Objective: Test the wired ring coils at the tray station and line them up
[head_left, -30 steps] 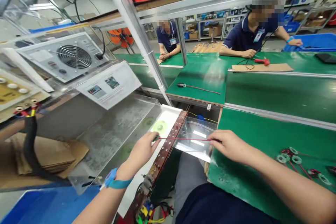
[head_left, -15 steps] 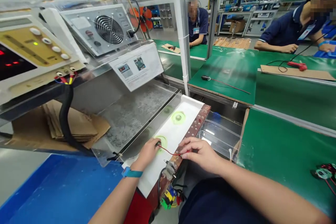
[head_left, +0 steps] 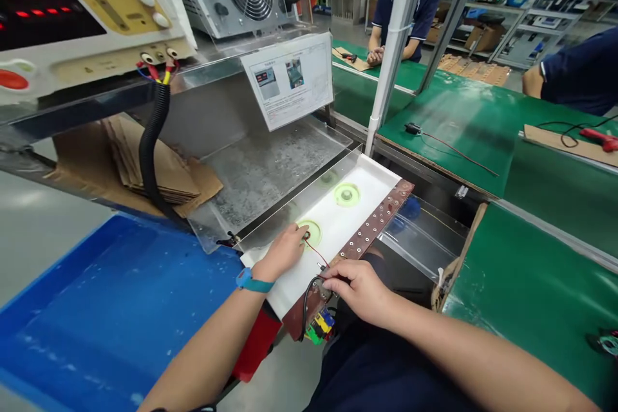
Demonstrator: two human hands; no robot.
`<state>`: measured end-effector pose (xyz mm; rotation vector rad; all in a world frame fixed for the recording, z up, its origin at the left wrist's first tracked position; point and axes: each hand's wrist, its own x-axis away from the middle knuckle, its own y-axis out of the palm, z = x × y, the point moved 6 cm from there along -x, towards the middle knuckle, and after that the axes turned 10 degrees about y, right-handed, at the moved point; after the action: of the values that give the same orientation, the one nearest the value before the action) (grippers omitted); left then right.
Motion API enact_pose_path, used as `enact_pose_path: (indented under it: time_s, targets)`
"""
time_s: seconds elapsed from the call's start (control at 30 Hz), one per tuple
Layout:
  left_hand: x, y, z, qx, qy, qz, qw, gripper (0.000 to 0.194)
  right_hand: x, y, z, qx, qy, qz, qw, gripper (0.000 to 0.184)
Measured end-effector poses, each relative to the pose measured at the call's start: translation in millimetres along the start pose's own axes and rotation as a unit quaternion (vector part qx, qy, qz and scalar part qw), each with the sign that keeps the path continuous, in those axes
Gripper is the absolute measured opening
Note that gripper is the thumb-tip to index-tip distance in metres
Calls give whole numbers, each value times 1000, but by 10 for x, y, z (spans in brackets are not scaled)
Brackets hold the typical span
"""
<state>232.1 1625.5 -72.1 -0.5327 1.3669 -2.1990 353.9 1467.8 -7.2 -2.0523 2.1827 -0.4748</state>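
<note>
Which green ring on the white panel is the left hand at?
The nearer ring, partly covered by the left hand; the farther ring sits uncovered, away from the hands.

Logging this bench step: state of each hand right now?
Left hand: closed, holding black-tipped red wire.
Right hand: closed, pinching its other end.

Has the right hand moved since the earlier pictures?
Yes. Against the brown perforated strip, the right hand has moved off the clear plastic beyond the strip and toward the strip's near end.
</note>
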Motion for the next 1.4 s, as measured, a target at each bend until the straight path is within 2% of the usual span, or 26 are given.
enact_pose_path:
  time_s: [0.07, 0.13, 0.2, 0.27, 0.4, 0.6, 0.73, 0.87, 0.97, 1.1, 1.17, 1.3, 1.4]
  targets:
    - [203, -168, 137, 92, 4, 88, 992, 32, 9, 37, -2, 3, 19, 10, 1000, 9]
    - [467, -288, 291, 260, -1, 158, 952, 21, 23, 61, -16, -1, 39, 8, 999, 10]
    - [711, -297, 470, 414, -17, 160, 896, 25, 38, 80, -56, 2, 47, -2, 999, 11]
    - [892, -265, 657, 486, -23, 135, 863, 25, 55, 98, -114, 18, 38, -11, 999, 12]
    - [1061, -168, 823, 523, -44, 105, 845, 26, 103, 136, -214, 63, -3, -18, 998, 12]
    - [1136, -4, 751, 591, -91, 60, 799, 31, 210, 167, -277, 79, -55, -12, 995, 10]
    - [1171, 49, 747, 617, -105, 60, 778, 34, 227, 165, -278, 63, -38, 19, 997, 13]
    - [1198, 45, 759, 614, -111, 75, 778, 33, 216, 210, -245, 92, -36, 16, 995, 8]
    - [1209, 36, 780, 614, -109, 53, 780, 34, 219, 248, -263, 141, -77, 5, 987, 10]
    - [1208, 27, 793, 634, -104, 33, 766, 36, 241, 296, -304, 198, -130, -20, 971, 6]
    - [1214, 58, 778, 653, -124, 28, 747, 37, 258, 293, -317, 210, -152, -19, 966, 2]
    - [1235, 168, 758, 698, -174, 7, 695, 39, 314, 316, -323, 240, -228, -27, 943, 9]
    - [1238, 190, 753, 686, -178, -12, 706, 40, 330, 346, -286, 266, -267, -18, 926, 15]
